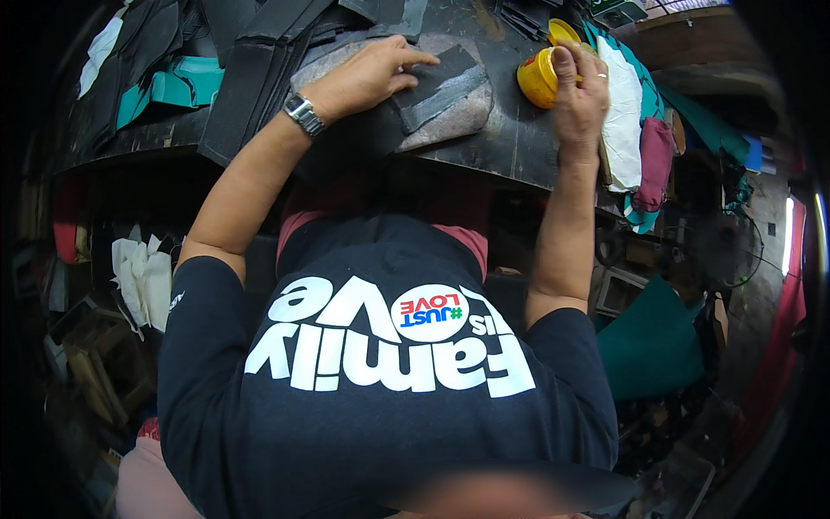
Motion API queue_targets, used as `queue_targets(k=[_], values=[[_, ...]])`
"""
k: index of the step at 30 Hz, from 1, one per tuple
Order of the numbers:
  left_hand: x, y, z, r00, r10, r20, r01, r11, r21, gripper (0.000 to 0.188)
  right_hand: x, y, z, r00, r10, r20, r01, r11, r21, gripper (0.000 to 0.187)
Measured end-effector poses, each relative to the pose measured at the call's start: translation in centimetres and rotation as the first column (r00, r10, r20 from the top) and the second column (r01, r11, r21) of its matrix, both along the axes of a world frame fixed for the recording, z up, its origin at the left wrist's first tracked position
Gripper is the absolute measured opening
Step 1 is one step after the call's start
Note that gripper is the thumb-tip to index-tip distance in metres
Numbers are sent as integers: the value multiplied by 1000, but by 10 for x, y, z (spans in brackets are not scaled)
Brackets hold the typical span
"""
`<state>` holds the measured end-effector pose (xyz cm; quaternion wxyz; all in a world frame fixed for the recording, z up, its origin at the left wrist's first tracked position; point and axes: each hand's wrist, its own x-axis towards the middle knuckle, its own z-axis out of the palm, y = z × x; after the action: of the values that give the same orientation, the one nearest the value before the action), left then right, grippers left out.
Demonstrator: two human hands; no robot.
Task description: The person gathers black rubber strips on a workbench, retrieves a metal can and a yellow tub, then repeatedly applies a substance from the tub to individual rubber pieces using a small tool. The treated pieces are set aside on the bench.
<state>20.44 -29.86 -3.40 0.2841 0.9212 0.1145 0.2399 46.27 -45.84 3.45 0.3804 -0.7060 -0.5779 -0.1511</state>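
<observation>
My left hand (pixel 379 76) rests over a black flat piece (pixel 445 76), index finger stretched out and thumb apart from it. Along the near side of that piece runs a shiny grey, wet-looking strip. Beneath lies a speckled grey slab (pixel 475 112) with rounded corners. At the right, my right hand (pixel 581 99) is closed beside the rim of a yellow tub (pixel 538 80), thumb bent over its edge. Whatever its fingers grip is hidden behind them. A yellow lid (pixel 564 33) stands up just beyond the tub.
Stacks of black sheets (pixel 259 78) cover the dark table (pixel 523 143) on the left, with folded teal pieces (pixel 186 82) among them. White padded material (pixel 619 112) and a maroon bundle (pixel 655 160) hang at the right edge. A teal sheet (pixel 653 342) leans below on the right.
</observation>
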Motion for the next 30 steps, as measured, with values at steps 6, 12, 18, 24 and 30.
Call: queue_targets(k=[6,12,18,24,30], values=[[59,10,-10,951,248,182,-255,967,12,29,45,11,9,847,-3,532,397,669,-629,78],[40,11,-2,956,293,-27,-291,927,-237,51,63,17,5,814,-38,579,460,651,-604,80],[28,-3,1,964,265,-41,-267,942,-204,47,48,-9,28,861,-420,287,485,508,-712,82],[60,4,-13,959,280,38,-277,958,-72,38,3,-27,-10,951,-48,-307,-175,735,-656,62],[61,3,-19,966,258,-29,-257,965,45,35,-42,9,-80,969,186,161,-112,916,-385,47]])
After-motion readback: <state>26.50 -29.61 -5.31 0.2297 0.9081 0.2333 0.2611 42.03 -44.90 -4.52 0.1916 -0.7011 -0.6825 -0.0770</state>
